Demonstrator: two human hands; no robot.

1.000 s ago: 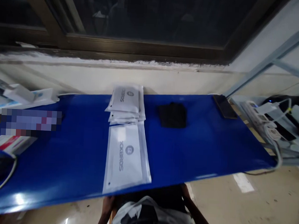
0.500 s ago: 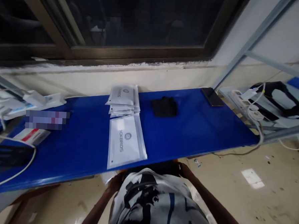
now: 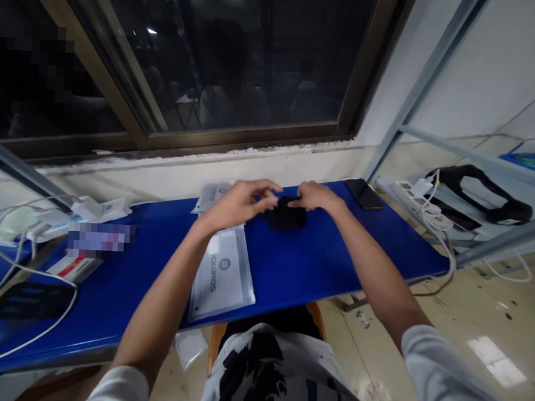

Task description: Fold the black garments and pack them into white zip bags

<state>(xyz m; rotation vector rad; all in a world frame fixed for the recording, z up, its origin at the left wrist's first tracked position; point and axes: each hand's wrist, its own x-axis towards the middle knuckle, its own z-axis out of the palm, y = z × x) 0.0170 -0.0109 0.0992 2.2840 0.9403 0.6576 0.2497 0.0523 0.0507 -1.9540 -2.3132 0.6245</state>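
Note:
A folded piece of black cloth [image 3: 288, 219] lies on the blue tabletop. My left hand [image 3: 249, 202] reaches to its upper left, thumb and fingers apart, with nothing seen between them. From the right, my right hand [image 3: 316, 197] has its thumb and fingers closed on the cloth's upper edge. Left of the cloth lies a clear-and-white zip bag with printed lettering [image 3: 221, 276]. Behind my left hand, more such bags [image 3: 210, 196] are stacked, partly hidden by my hand and forearm.
A black phone [image 3: 365, 194] rests at the table's far right corner. At the left are a power strip [image 3: 110, 209], a red-and-white box [image 3: 76, 268], a black slotted item [image 3: 26, 300] and a looping white cable. A metal frame [image 3: 416, 97] rises at the right.
Both hands have come up from below the table's front edge to the black cloth. My right hand has taken hold of its upper edge. The view has shifted.

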